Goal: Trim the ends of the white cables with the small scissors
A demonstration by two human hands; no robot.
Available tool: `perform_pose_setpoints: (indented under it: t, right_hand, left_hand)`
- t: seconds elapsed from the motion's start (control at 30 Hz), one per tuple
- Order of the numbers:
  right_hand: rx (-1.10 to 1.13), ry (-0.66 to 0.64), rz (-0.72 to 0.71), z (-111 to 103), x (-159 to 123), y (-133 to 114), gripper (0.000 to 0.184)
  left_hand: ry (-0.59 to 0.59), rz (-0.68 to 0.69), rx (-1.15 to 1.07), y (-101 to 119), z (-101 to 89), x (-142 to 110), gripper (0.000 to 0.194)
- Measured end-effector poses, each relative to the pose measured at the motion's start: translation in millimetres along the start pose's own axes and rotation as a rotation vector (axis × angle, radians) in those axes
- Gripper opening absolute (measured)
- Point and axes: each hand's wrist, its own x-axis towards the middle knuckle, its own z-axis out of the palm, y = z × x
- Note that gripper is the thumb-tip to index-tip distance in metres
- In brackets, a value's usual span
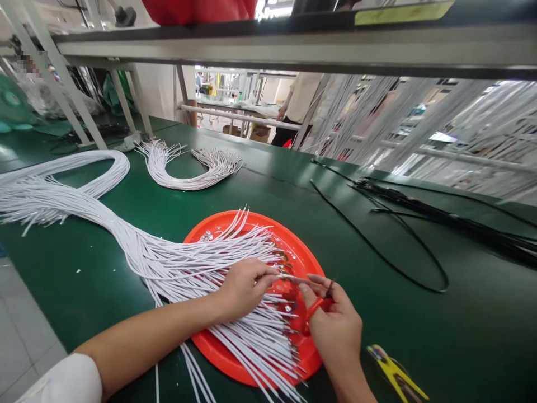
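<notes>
My left hand (pixel 245 288) is closed in a pinch on the end of one white cable, above a large bundle of white cables (pixel 180 257). The cable's tip points right, toward my other hand. My right hand (pixel 338 322) is wrapped round a red-handled cutting tool (pixel 316 310), mostly hidden by the fingers. Its fingertips are close to the cable end; whether they touch it I cannot tell. Beneath both hands lies a round red tray (pixel 304 252) with the bundle's ends fanned across it. Small shiny bits (pixel 206 236) lie on the tray.
A yellow-handled tool (pixel 396 375) rests on the green table (pixel 268 193) at lower right. Black cables (pixel 436 210) stretch across the right side. A curved white cable bundle (pixel 188 180) sits farther back. A shelf beam (pixel 268 53) crosses above; a person (pixel 300 101) stands beyond.
</notes>
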Motion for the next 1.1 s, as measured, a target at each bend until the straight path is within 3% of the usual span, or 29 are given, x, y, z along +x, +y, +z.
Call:
perform_pose_setpoints:
  t: [0.3, 0.47, 0.63, 0.73, 0.83, 1.1]
  right_hand:
    - [0.113, -0.001, -0.051, 10, -15, -13, 0.029]
    - [-0.155, 0.020, -0.129, 7, -18, -9, 0.026]
    - [-0.446, -0.034, -0.335, 2, -14, -11, 0.023]
    - [-0.398, -0.079, -0.249, 4, -7, -17, 0.024]
    - [-0.164, -0.068, -0.084, 9, -1, -23, 0.028]
    - [0.196, -0.025, 0.162, 16, -1, -17, 0.038]
  left_hand:
    - [-0.040, 0.016, 0.063, 3, 1.5, -2, 0.014]
    - [-0.098, 0.035, 0.114, -1, 2.4, -3, 0.014]
    - [-0.215, 0.021, 0.153, -1, 1.5, -4, 0.018]
    - [-0.201, -0.009, 0.104, 1, -0.2, -3, 0.020]
    - [-0.146, -0.069, 0.030, 2, -0.6, -1, 0.020]
    - [-0.148, -0.334, -0.243, 3, 1.9, 2, 0.019]
